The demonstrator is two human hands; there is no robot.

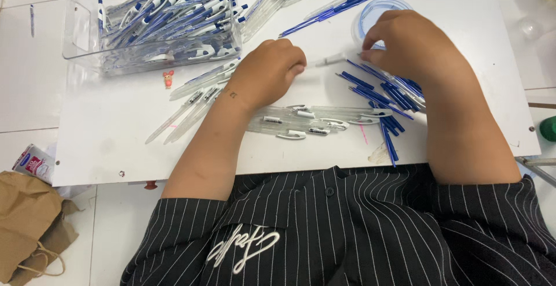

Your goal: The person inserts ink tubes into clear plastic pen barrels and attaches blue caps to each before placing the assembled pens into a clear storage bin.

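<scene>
— Clear pen barrel (331, 60), mid-frame, pinched at both ends: left hand (267, 73) curled shut on one end, right hand (408, 45) closed on the other.

— Why level over the white counter (116, 124)?

— Seemingly for feeding a blue refill (379, 95).

Black shirt (359, 234), thin white pinstripes, short sleeves, dark buttons, white script emblem on chest. Bare forearms; small dark mark near left wrist.

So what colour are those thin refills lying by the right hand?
Blue. The refills lie in a loose pile under the right hand; the head view shows them clearly.
</scene>
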